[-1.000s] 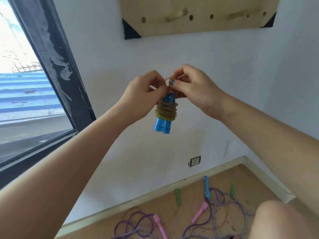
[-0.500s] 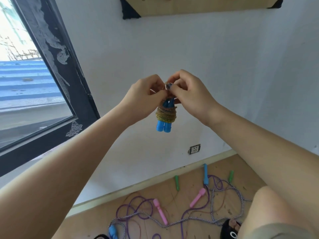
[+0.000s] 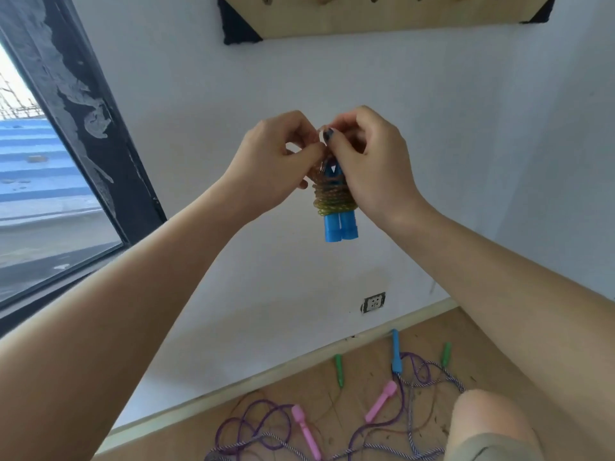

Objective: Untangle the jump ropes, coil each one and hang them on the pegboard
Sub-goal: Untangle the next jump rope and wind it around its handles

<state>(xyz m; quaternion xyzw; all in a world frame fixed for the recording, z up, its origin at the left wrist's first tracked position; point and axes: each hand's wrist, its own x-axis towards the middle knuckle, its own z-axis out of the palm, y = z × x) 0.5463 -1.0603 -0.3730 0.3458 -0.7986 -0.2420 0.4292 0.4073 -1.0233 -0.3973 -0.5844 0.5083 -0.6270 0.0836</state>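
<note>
Now left hand & right hand both pinch coiled rope top, bundle hanging below.

Coiled jump rope held in mid-air before the white wall: yellowish translucent cord wound in tight turns around two blue handles set side by side, butt ends pointing down, upper ends pinched between left hand and right hand. Pegboard of pale wood mounted on wall above, only lower edge in view, dark corner brackets. Remaining ropes tangled on wooden floor below: purple and striped cords crossing, two pink handles, two green handles, one blue handle.
</note>
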